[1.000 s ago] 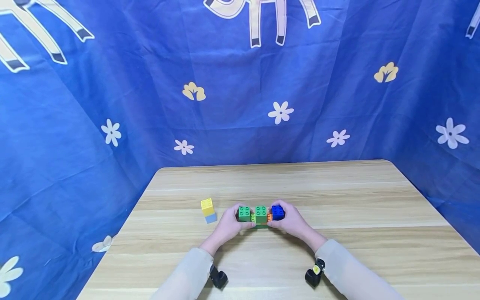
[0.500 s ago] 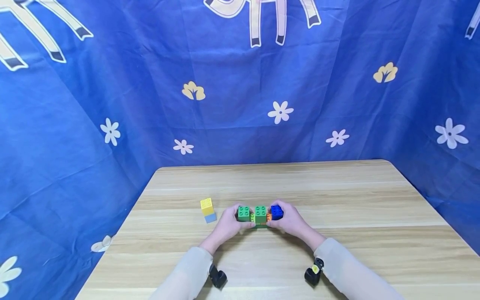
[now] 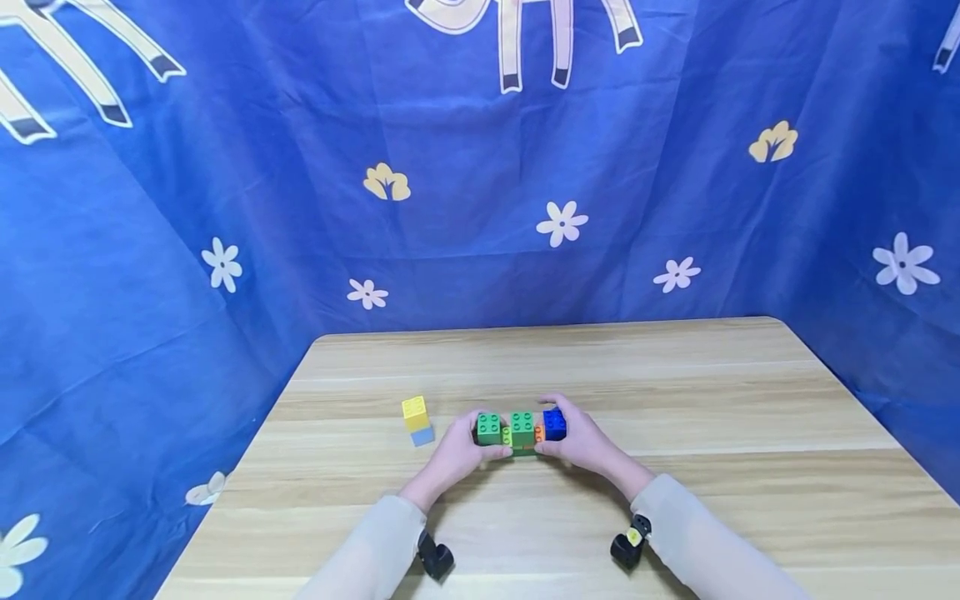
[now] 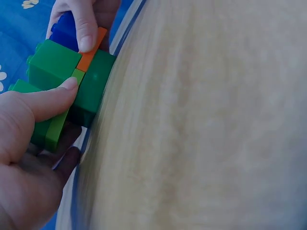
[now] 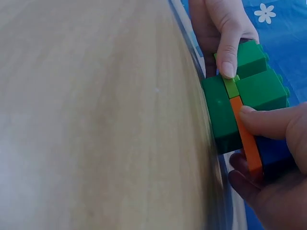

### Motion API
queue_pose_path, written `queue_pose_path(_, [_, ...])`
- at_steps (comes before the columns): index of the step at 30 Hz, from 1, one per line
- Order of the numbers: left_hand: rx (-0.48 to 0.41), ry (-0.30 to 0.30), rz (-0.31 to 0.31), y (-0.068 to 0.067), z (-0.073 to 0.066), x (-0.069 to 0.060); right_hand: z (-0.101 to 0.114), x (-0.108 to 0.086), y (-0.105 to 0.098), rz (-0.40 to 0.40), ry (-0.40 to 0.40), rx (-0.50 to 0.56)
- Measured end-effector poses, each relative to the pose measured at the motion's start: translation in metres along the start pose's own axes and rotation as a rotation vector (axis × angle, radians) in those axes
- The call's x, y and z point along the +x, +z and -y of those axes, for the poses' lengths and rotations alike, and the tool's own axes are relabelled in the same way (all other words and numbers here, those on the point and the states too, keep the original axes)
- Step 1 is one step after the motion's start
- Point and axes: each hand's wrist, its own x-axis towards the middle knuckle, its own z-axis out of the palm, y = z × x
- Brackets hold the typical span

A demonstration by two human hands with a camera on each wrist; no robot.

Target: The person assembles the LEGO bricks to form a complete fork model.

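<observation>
Both hands hold one structure of toy building bricks near the middle of the table. My left hand (image 3: 457, 450) grips its left end, thumb on a thin lime brick (image 4: 57, 128) below a green brick (image 3: 488, 425). At the other end, my right hand (image 3: 587, 440) grips a thin orange brick (image 5: 248, 140) beneath a blue brick (image 3: 555, 424), its thumb on the orange side. Another green brick (image 3: 522, 423) sits between them, across the lime and orange pieces. Under these is a dark green brick (image 5: 221, 114). Some fingertips behind the structure are hidden in the head view.
To the left of the hands, a yellow brick (image 3: 415, 413) stands on a light blue brick (image 3: 422, 436). The wooden table (image 3: 675, 533) runs back to a blue patterned cloth (image 3: 465, 250).
The right index finger has lifted and straightened slightly behind the blue brick. The left hand and the brick structure stay in nearly the same place.
</observation>
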Motion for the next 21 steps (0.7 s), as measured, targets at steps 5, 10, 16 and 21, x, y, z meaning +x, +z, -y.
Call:
queue_pose_path(5, [-0.055,-0.004,0.026,-0.0012,-0.0002,0.0001,0.0001,-0.0025,-0.0018,0.009,0.019,0.04])
queue_pose_path(10, [-0.135,-0.004,0.022,-0.0039,-0.0017,-0.0012,0.0019,-0.0037,-0.001,-0.017,-0.019,0.023])
queue_pose_path(16, [-0.069,0.001,0.018,-0.0039,-0.0035,-0.0013,0.0023,-0.0039,0.0005,-0.021,-0.034,0.027])
queue_pose_path(21, [-0.002,0.004,0.001,-0.0029,-0.0035,-0.0004,0.002,-0.0021,0.0016,-0.022,-0.014,0.037])
